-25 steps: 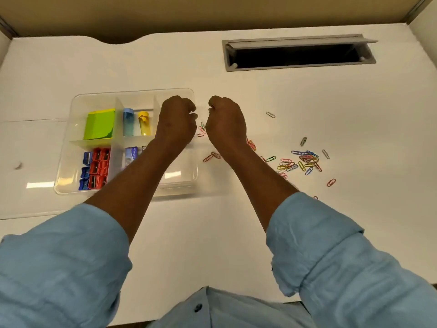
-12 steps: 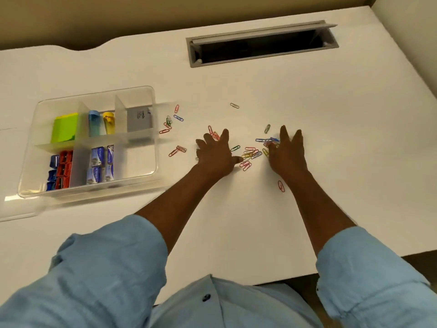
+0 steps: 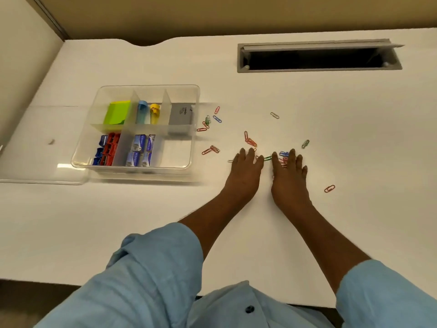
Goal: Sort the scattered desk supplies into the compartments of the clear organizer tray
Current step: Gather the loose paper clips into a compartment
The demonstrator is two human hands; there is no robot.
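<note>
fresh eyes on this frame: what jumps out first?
The left hand and right hand lie side by side on the white desk, fingers straight, with coloured paper clips bunched between them and strewn around. To their left sits the clear organizer tray, holding a bright green pad and red and blue items. A dark, grey-framed slot cuts the desk's far side.

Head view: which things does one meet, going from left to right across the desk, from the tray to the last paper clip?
In order: green sticky notes → blue tube → yellow tube → grey box → left hand → right hand → lone red paper clip.
</note>
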